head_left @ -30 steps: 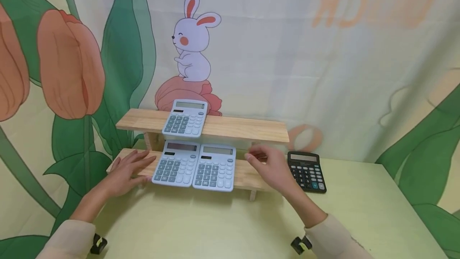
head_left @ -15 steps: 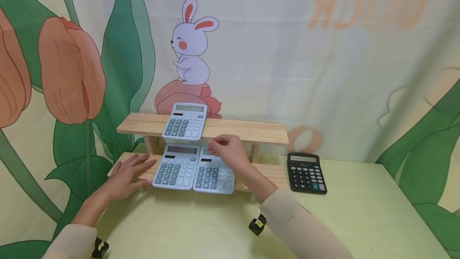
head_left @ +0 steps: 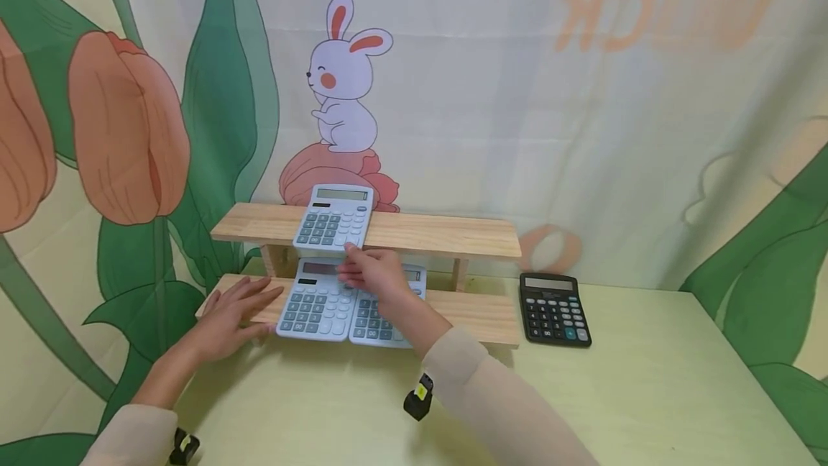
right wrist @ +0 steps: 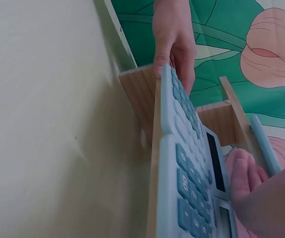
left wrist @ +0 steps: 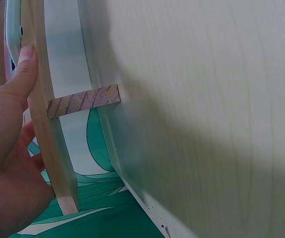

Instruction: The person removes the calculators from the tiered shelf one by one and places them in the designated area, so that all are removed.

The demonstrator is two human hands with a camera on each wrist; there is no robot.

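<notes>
A two-tier wooden shelf [head_left: 446, 233] carries several white calculators. One white calculator [head_left: 326, 218] leans on the upper tier. My right hand [head_left: 383, 280] reaches its lower right corner, the thumb over the front and the other fingers below. In the right wrist view, the upper calculator [right wrist: 264, 144] comes between thumb and fingers, with a gap at the thumb. Two more, a left calculator [head_left: 310, 311] and a right calculator [head_left: 371, 322], stand side by side on the lower tier, partly covered by my right hand. My left hand [head_left: 226, 318] rests with spread fingers on the lower tier's left end.
A black calculator [head_left: 555, 315] lies on the pale table [head_left: 660, 372], right of the shelf. Behind stands a curtain [head_left: 491, 106] printed with a rabbit and tulips. A wooden leg [left wrist: 85, 100] supports the lower board.
My right hand has swept left from the lower tier's right side, past the right calculator, to the upper calculator's lower corner. The left hand has stayed at the shelf's left end.
</notes>
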